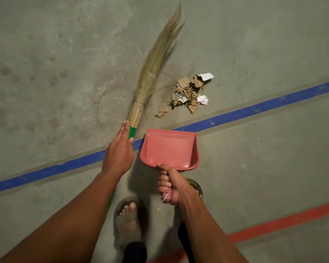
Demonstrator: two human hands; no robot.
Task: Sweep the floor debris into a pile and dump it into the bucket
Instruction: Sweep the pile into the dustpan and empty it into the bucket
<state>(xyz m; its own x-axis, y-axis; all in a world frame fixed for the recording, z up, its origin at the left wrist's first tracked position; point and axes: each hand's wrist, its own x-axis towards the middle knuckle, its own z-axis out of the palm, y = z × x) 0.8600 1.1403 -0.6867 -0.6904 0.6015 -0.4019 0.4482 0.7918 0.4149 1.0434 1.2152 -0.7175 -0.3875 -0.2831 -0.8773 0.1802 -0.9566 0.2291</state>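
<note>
Debris pile (pixel 190 93) ahead, apart from fingers (pixel 164 184)

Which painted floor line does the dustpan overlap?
The blue line: the pink dustpan covers part of it. The red line lies nearer the feet, untouched.

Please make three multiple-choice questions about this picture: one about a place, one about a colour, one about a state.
1. The pile of torn cardboard and paper scraps lies where?
A. inside the dustpan
B. on the floor beyond the blue line
C. on the red line

2. The colour of the plastic dustpan is?
A. green
B. pink-red
C. blue

3. The right hand is?
A. gripping the dustpan handle
B. hanging free
C. touching the scraps

Answers: 1 B, the pile sits past the blue floor line; 2 B, its tray is pink-red; 3 A, its fingers curl round the handle.
</note>
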